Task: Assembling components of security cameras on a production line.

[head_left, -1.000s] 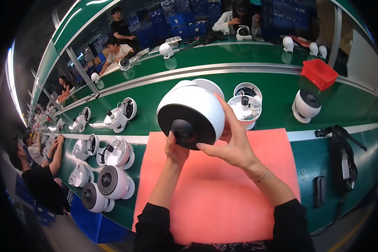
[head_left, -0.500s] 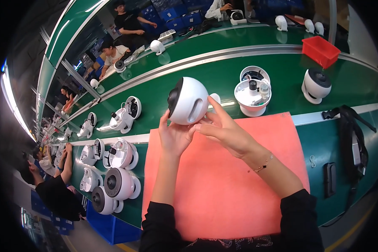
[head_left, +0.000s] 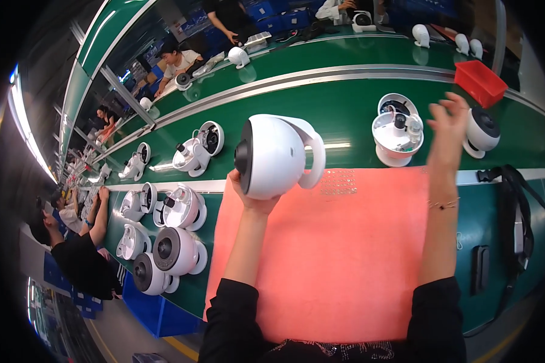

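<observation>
My left hand [head_left: 257, 198] grips a white ball-shaped device [head_left: 277, 158] from below, above the pink mat [head_left: 339, 260]. Its black round front faces left and its curved white stand points right. My right hand [head_left: 447, 136] is raised off to the right, fingers apart and slightly bent, with nothing seen in it. Just beyond that hand stands a similar white device [head_left: 483, 132] with a dark front. To its left is an opened white device [head_left: 398, 130], its inner parts showing.
A red bin [head_left: 479, 83] stands at the back right. Opened white shells [head_left: 198, 148] and finished-looking balls [head_left: 174, 249] crowd the left. A sheet of small shiny dots [head_left: 339, 181] lies on the mat's far edge. A black strap [head_left: 515, 212] and dark case [head_left: 480, 269] lie right.
My right hand has let go of the ball-shaped device and moved right and up. The device has turned in my left hand, so its stand now shows. The dotted sheet has come into sight.
</observation>
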{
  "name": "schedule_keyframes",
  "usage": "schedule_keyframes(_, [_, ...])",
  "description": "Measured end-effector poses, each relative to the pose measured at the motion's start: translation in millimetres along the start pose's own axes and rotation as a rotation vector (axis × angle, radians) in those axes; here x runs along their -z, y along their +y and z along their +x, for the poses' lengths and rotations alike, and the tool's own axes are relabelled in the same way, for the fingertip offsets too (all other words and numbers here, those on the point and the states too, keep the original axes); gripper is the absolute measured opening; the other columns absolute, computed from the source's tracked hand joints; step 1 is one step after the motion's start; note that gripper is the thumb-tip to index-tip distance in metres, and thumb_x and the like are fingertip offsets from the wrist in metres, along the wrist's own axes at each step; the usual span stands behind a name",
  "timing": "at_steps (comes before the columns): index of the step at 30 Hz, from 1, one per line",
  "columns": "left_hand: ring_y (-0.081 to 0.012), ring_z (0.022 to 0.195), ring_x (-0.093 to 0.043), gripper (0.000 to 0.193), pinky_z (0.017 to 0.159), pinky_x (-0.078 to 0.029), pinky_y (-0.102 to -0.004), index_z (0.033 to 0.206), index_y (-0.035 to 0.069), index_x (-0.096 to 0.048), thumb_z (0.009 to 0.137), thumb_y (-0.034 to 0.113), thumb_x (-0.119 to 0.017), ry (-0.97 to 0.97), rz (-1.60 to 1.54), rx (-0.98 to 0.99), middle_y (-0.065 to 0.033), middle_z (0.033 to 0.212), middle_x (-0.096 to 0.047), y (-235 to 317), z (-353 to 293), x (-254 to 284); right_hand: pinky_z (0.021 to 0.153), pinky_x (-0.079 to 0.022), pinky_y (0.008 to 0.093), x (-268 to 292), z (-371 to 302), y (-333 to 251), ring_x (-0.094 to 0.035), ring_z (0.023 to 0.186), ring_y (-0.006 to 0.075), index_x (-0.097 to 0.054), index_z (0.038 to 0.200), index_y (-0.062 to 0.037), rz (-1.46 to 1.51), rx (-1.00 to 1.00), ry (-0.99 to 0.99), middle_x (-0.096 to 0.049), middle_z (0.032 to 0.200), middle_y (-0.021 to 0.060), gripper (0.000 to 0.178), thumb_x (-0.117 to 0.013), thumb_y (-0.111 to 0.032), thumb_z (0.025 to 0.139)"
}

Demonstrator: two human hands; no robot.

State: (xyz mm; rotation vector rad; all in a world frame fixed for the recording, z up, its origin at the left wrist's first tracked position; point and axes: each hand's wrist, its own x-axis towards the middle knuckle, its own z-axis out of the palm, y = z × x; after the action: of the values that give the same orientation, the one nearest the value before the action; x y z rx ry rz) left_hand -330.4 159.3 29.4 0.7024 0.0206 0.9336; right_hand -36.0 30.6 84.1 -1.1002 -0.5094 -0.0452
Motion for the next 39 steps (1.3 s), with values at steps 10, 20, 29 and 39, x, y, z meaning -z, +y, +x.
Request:
schedule_keyframes(10, [-0.0290, 0.112, -0.047, 0.054, 0.089, -0.046, -0.0480, 0.126, 0.015, -0.039, 0.079, 0.037, -0.055, 0.202, 0.348, 0.039, -0.0085, 0.125, -0.045, -17, 44, -32, 0.070, -0.051, 0.0353, 48, 18, 76, -0.058, 0.083, 0.0242, -0.017, 0.134, -0.0099, -0.327, -0.731, -0.574, -0.046, 0.111, 0.0137, 0.065, -0.053, -0.017, 0.079])
schedule_keyframes(20, [-0.0438, 0.119, -0.030, 0.084, 0.088, -0.039, -0.0600, 0.131, 0.021, -0.012, 0.072, 0.037, -0.068, 0.592, 0.359, 0.179, -0.0172, 0.132, -0.019, -42, 96, 25, 0.070, -0.051, 0.0303, 34, 21, 26, -0.060, 0.079, 0.0145, -0.032, 0.137, -0.0122, -0.020, -0.582, -0.598, -0.053, 0.112, 0.0077, 0.061, -0.042, -0.005, 0.077])
schedule_keyframes(29, [-0.0376, 0.113, -0.047, 0.071, 0.083, -0.045, -0.0425, 0.138, 0.021, -0.021, 0.084, 0.067, -0.021, 0.151, -0.213, 0.622, -0.0215, 0.130, -0.040, -21, -64, -24, 0.069, -0.046, 0.0144, -8, -17, -24, -0.055, 0.077, 0.0057, -0.046, 0.128, -0.0024, 0.080, -0.561, -1.199, -0.059, 0.102, 0.0040, 0.066, -0.041, -0.001, 0.063])
schedule_keyframes(39, [-0.0286, 0.105, -0.054, 0.084, 0.086, -0.048, -0.0434, 0.138, 0.008, -0.021, 0.079, 0.063, -0.044, 0.348, -0.403, 0.451, -0.0159, 0.117, -0.051, -15, -145, -18, 0.094, -0.037, 0.0270, -29, -55, -1, -0.048, 0.109, 0.0157, -0.052, 0.120, 0.0008, -0.139, -0.594, -1.851, -0.054, 0.119, 0.0107, 0.042, -0.049, -0.006, 0.079])
